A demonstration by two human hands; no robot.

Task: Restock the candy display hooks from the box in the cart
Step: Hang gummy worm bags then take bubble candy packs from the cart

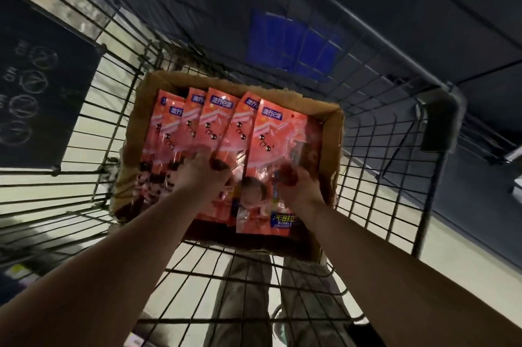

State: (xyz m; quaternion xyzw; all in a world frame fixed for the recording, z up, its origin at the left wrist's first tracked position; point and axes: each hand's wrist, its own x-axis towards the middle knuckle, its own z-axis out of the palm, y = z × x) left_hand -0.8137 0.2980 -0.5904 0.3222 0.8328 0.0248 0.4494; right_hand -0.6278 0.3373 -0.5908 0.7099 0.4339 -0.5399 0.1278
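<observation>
Both your hands are down in the box (333, 132), which sits inside the wire cart (375, 177). The candy packs (217, 120) stand fanned across it from its left wall to its right. Your left hand (203, 174) has its fingers curled onto the middle packs. Your right hand (295, 181) looks to be pinching the pack nearest the right wall, though blur hides the fingertips. Gather a small bundle rather than the whole fan. Hold it low by the bodies so the top edges stay level, then lift straight up to clear the cardboard rim.
</observation>
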